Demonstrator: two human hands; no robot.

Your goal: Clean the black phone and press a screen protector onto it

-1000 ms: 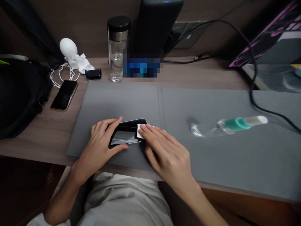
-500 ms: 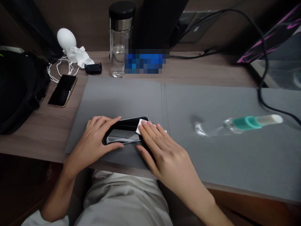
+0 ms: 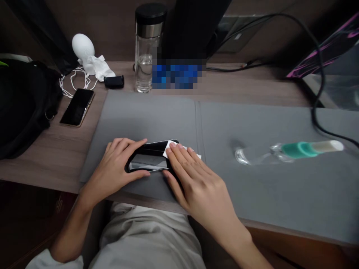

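Clock centred on the dark phone (image 3: 148, 161), 12 on the far side. Phone lies glossy face up on the grey mat (image 3: 146, 116), near its front edge, long axis roughly 9 to 3. Left hand (image 3: 113, 166) at the 9 o'clock end, grip wide: thumb on the near edge, forefinger on the far edge, phone between. Right hand (image 3: 200, 186) at 4 o'clock, fingers nearly straight, holding a white wipe (image 3: 165, 153) flat beneath them over the 3 o'clock end; thumb apart from the fingers. Bottle with teal section (image 3: 301, 150) well off at 3. Second phone (image 3: 77, 107) at 10. Water bottle (image 3: 144, 71) upright at 12.
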